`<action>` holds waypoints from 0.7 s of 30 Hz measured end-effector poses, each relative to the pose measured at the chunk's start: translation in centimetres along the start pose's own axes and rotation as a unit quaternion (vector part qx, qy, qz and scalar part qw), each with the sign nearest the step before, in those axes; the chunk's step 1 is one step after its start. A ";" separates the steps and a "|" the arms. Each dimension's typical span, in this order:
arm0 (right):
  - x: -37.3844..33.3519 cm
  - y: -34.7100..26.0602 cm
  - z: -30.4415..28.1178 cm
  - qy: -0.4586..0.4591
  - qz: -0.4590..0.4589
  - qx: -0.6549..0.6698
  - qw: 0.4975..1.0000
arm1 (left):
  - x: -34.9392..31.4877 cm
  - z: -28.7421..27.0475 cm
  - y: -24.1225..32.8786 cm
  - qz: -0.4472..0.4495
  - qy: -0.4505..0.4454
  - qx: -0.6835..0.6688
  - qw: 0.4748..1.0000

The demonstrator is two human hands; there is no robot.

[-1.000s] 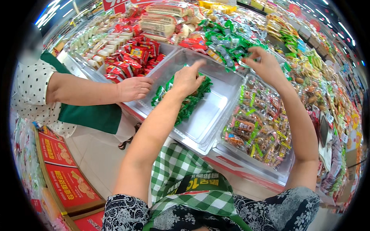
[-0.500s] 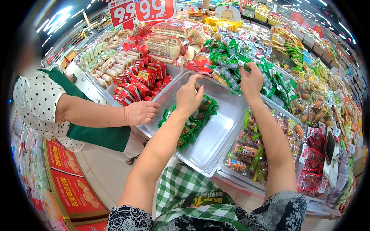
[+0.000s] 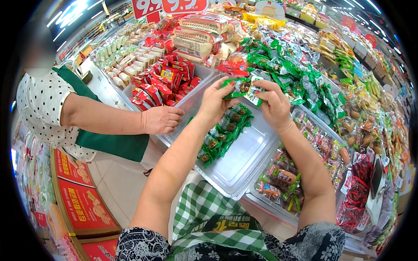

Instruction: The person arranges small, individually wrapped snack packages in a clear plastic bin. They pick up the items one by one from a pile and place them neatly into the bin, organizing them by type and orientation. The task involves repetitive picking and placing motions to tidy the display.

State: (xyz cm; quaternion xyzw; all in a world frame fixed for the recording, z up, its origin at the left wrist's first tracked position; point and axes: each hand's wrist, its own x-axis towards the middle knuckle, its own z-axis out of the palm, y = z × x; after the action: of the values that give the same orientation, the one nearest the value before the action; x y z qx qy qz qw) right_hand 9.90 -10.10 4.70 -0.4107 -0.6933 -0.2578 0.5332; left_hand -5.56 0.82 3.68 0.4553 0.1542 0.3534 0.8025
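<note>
Between my two hands, above the far part of a clear plastic bin (image 3: pixel 237 174), a small green snack packet (image 3: pixel 242 88) is stretched out. My left hand (image 3: pixel 216 101) pinches its left end, and my right hand (image 3: pixel 275 104) grips the other end, where a pale label shows. Below, a row of similar green packets (image 3: pixel 224 132) with brown contents lies along the bin's left side. A heap of loose green and silver packets (image 3: pixel 300 74) rises just beyond my right hand.
On the left stands a co-worker in a green apron (image 3: pixel 113 145), one hand (image 3: pixel 162 120) by the bin's left rim. Red packets (image 3: pixel 163 87) fill the neighbouring bin. At right, another bin holds wrapped sausages (image 3: pixel 281 174). Red price signs (image 3: pixel 183 6) hang at the back.
My right hand has come back from the green heap toward my left, and a green packet is now held between both. The view has shifted slightly.
</note>
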 end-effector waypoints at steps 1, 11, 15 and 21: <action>-0.1 0.0 0.1 0.000 0.009 0.011 1.000 | 0.1 -0.4 0.0 0.004 0.009 -0.005 1.000; -0.2 0.6 0.6 0.015 0.077 -0.017 0.997 | -0.4 -1.1 0.3 0.024 0.069 -0.048 0.996; -0.6 0.1 0.1 0.006 0.101 -0.011 0.995 | -0.9 -0.6 0.7 0.044 0.108 0.013 0.993; -0.7 0.7 -0.4 -0.002 0.106 -0.014 0.994 | 0.4 -3.1 2.1 0.459 0.374 0.231 0.772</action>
State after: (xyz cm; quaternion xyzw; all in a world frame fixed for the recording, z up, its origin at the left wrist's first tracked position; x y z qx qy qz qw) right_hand 10.78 -10.27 4.06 -0.4901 -0.6430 -0.2086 0.5503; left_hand -7.90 3.72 3.82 0.4752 0.2914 0.7762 0.2945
